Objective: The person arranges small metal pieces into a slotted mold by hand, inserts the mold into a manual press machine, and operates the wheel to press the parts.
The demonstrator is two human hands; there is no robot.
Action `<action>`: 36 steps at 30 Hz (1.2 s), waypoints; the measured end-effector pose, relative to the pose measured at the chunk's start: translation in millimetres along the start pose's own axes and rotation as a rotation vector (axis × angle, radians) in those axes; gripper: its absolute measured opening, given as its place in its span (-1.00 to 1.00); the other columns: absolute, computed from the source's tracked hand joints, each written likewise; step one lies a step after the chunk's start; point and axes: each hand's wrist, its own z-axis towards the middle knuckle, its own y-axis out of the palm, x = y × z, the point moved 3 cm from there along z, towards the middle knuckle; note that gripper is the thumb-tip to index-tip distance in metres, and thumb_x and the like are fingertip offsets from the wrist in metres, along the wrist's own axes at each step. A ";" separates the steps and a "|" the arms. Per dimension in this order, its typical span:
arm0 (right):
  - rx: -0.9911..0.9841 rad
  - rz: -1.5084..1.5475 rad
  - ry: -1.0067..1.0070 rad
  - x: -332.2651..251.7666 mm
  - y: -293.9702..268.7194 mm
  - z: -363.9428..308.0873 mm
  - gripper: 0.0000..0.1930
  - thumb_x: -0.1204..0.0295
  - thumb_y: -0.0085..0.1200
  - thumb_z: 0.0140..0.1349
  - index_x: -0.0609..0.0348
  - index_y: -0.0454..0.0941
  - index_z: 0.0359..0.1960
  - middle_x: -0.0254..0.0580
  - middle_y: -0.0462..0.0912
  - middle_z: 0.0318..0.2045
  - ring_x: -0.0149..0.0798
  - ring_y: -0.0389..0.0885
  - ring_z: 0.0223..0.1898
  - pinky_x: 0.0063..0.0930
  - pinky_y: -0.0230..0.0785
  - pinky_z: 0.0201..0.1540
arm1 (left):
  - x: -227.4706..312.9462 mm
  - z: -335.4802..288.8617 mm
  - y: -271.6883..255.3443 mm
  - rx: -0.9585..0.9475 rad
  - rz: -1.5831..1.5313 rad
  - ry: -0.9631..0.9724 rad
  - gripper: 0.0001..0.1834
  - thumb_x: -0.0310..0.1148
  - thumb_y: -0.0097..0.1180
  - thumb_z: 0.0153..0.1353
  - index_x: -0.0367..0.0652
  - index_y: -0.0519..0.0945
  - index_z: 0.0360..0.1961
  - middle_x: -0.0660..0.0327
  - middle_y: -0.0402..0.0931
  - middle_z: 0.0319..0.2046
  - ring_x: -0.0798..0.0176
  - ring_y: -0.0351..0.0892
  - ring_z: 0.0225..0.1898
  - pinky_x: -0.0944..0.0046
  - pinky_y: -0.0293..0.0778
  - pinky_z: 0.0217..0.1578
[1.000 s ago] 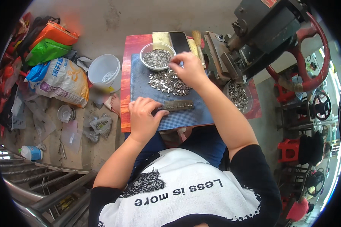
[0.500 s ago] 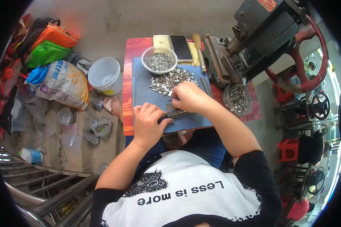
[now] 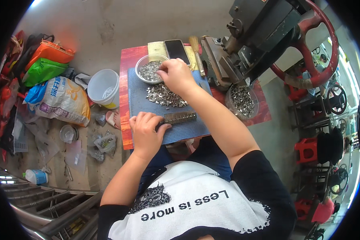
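Observation:
My left hand (image 3: pixel 145 130) is closed round the near-left end of a dark, narrow metal holder (image 3: pixel 181 117), which lies crosswise on a blue ribbed mat (image 3: pixel 140 94). Segments or small parts show in a row along the holder. At the right rim of a clear round bowl (image 3: pixel 149 76) full of tiny metal pieces, my right hand (image 3: pixel 176 76) has its fingertips pinched together; what is between them, if anything, cannot be made out. A pile of small, shiny metal pieces (image 3: pixel 165 96) lies on the mat between the bowl and the holder.
A phone (image 3: pixel 177 50) on a yellow cloth and a brush (image 3: pixel 197 56) lie at the far edge. A machine with a red handwheel (image 3: pixel 304 44) stands to the right, above a tub of metal parts (image 3: pixel 243 102). A white bucket (image 3: pixel 103 86) stands left of the table.
My right hand has moved from the near side of the pile, away from me to the bowl's rim, uncovering the holder. My left hand stays on the holder's end. The whole view has shifted slightly.

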 end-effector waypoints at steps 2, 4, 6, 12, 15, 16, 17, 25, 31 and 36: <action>0.015 0.172 0.079 -0.4 -24.9 -21.9 -0.78 0.37 0.24 0.19 0.27 0.68 -0.21 0.01 0.68 -0.34 0.01 0.65 -0.31 -0.25 0.49 -0.19 | -2.1 3.8 -0.8 -0.010 0.030 -0.012 -0.78 -0.28 0.44 -0.05 -0.10 0.68 -0.41 0.30 0.58 -0.36 0.16 0.49 -0.14 0.08 0.19 -0.01; 0.028 0.049 0.158 6.3 -59.1 -56.3 -0.77 0.36 0.23 0.21 0.28 0.68 -0.20 0.00 0.66 -0.37 0.00 0.66 -0.33 -0.27 0.49 -0.22 | -6.2 6.5 0.8 -0.015 0.031 -0.011 -0.79 -0.28 0.43 -0.05 -0.11 0.68 -0.41 0.30 0.58 -0.36 0.16 0.49 -0.14 0.09 0.19 -0.01; 0.045 -0.071 0.242 28.0 -70.3 -94.7 -0.73 0.34 0.24 0.21 0.31 0.66 -0.18 0.03 0.64 -0.35 0.04 0.65 -0.28 -0.20 0.49 -0.18 | -10.0 7.4 -0.7 -0.012 0.044 -0.025 -0.79 -0.28 0.43 -0.04 -0.11 0.69 -0.40 0.30 0.59 -0.36 0.16 0.49 -0.14 0.09 0.19 -0.01; 0.013 -0.360 0.352 44.6 -70.7 -130.1 -0.69 0.30 0.25 0.21 0.33 0.64 -0.17 0.10 0.60 -0.28 0.13 0.61 -0.19 -0.13 0.48 -0.10 | -8.6 11.7 1.6 -0.092 0.010 -0.097 -0.78 -0.27 0.43 -0.03 -0.12 0.69 -0.39 0.28 0.59 -0.34 0.16 0.49 -0.15 0.13 0.21 -0.04; 0.014 -0.330 0.380 57.6 -75.5 -126.1 -0.73 0.36 0.25 0.17 0.34 0.64 -0.21 0.07 0.60 -0.30 0.07 0.63 -0.25 -0.16 0.50 -0.14 | -6.1 8.0 2.3 -0.075 -0.047 -0.120 -0.78 -0.25 0.40 0.03 -0.12 0.71 -0.34 0.26 0.60 -0.34 0.14 0.50 -0.16 0.12 0.24 -0.07; 0.051 -0.230 0.300 57.3 -76.2 -124.1 -0.74 0.38 0.25 0.15 0.32 0.65 -0.21 -0.02 0.62 -0.31 -0.09 0.63 -0.33 -0.29 0.51 -0.21 | -8.3 5.8 2.6 -0.042 -0.098 -0.135 -0.79 -0.25 0.37 0.08 -0.12 0.72 -0.33 0.25 0.60 -0.34 0.13 0.50 -0.17 0.12 0.24 -0.08; 0.027 -0.078 0.264 54.5 -75.1 -125.3 -0.75 0.40 0.26 0.14 0.30 0.66 -0.20 -0.07 0.62 -0.31 -0.17 0.61 -0.37 -0.36 0.49 -0.24 | -12.4 3.5 3.6 -0.038 -0.090 -0.141 -0.79 -0.25 0.37 0.08 -0.12 0.72 -0.33 0.25 0.60 -0.34 0.13 0.50 -0.17 0.12 0.24 -0.08; -0.360 0.263 -0.117 2.6 -64.1 -115.6 -0.76 0.52 0.31 0.07 0.25 0.66 -0.18 -0.14 0.61 -0.24 -0.11 0.64 -0.25 -0.35 0.51 -0.16 | -11.0 0.7 4.6 -0.026 -0.061 -0.135 -0.83 -0.28 0.19 0.27 -0.12 0.74 -0.30 0.22 0.59 -0.33 0.10 0.49 -0.17 0.11 0.26 -0.12; -0.392 0.245 -0.162 0.3 -58.9 -114.2 -0.76 0.52 0.31 0.08 0.26 0.66 -0.19 -0.11 0.59 -0.23 -0.09 0.63 -0.23 -0.33 0.52 -0.15 | -7.6 -0.5 1.3 -0.048 -0.022 -0.134 -0.79 -0.28 0.16 0.31 -0.16 0.74 -0.27 0.22 0.60 -0.33 0.11 0.50 -0.18 0.14 0.29 -0.11; -0.436 0.241 -0.168 -2.2 -59.6 -112.2 -0.74 0.52 0.33 0.07 0.26 0.65 -0.17 -0.10 0.59 -0.22 -0.08 0.63 -0.22 -0.31 0.52 -0.14 | -6.6 0.1 2.5 -0.043 -0.021 -0.128 -0.80 -0.26 0.26 0.22 -0.16 0.74 -0.28 0.22 0.60 -0.35 0.12 0.50 -0.20 0.14 0.31 -0.11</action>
